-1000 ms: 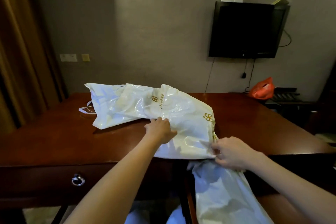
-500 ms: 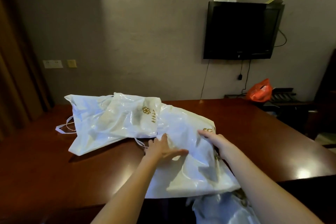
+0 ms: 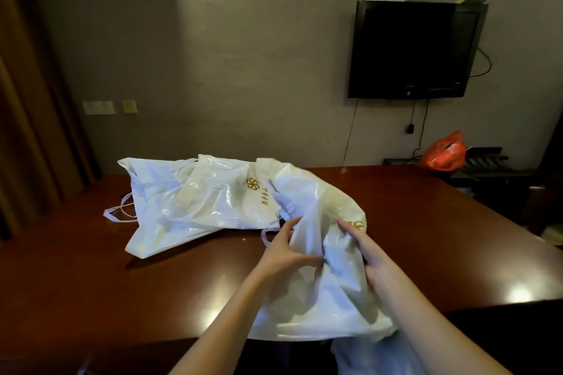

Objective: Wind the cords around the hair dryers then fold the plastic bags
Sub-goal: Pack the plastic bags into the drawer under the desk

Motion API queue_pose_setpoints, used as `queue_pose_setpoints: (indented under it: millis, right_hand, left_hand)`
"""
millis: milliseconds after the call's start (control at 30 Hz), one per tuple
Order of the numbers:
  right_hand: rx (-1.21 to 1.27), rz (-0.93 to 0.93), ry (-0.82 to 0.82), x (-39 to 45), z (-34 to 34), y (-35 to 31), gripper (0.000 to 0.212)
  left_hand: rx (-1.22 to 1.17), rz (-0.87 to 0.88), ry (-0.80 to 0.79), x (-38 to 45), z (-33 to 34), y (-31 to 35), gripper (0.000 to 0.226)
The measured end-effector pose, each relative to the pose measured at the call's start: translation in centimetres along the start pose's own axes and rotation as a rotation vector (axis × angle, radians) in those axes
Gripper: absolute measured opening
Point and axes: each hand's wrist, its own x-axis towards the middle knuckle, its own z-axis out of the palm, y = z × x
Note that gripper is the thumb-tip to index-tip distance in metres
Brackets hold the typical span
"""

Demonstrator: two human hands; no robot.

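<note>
Hands, left hand and right hand, gather the crinkled white plastic bag near the dark wooden table's front edge; flatten it before creasing.

The room is dim and warm-toned, and the light reaching my view seems to fall from above and behind me. Soft glare spots sit on the polished table in front of me and at its near right edge. The white plastic bags catch the most light and shine in creased patches. They throw a faint shadow onto the wood at their left. The wall darkens toward the left, where the curtain is nearly lost in shade. Straight lines bow at the frame edges, and fine detail looks soft throughout.
</note>
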Motion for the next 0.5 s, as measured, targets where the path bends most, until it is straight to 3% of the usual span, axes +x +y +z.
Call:
queue_pose_setpoints:
  millis: [100,167,267,333,400,500]
  right_hand:
    - [0.084,-0.028,-0.034,-1.3,-0.9,0.6,0.026]
    - [0.090,-0.025,-0.021,-2.4,-1.8,1.0,0.032]
    - [0.094,-0.092,0.045,-3.7,-3.6,1.2,0.049]
    - [0.105,-0.158,0.093,-4.6,-4.6,1.2,0.068]
    - [0.139,-0.204,0.119,-5.5,-5.5,1.0,0.070]
    - [0.151,-0.238,0.080,-7.2,-6.2,0.3,0.052]
  left_hand:
    - [-0.130,-0.005,-0.066,-0.3,-0.2,0.8,0.093]
    - [-0.085,-0.025,-0.054,-1.0,-0.5,1.8,0.087]
    - [0.505,-0.036,0.243,-1.6,-1.2,3.4,0.066]
    - [0.763,-0.033,0.290,-2.3,-0.7,4.5,0.071]
    - [0.741,-0.029,0.165,-2.5,0.5,5.7,0.080]
    - [0.456,-0.006,-0.154,-2.3,3.6,7.2,0.071]
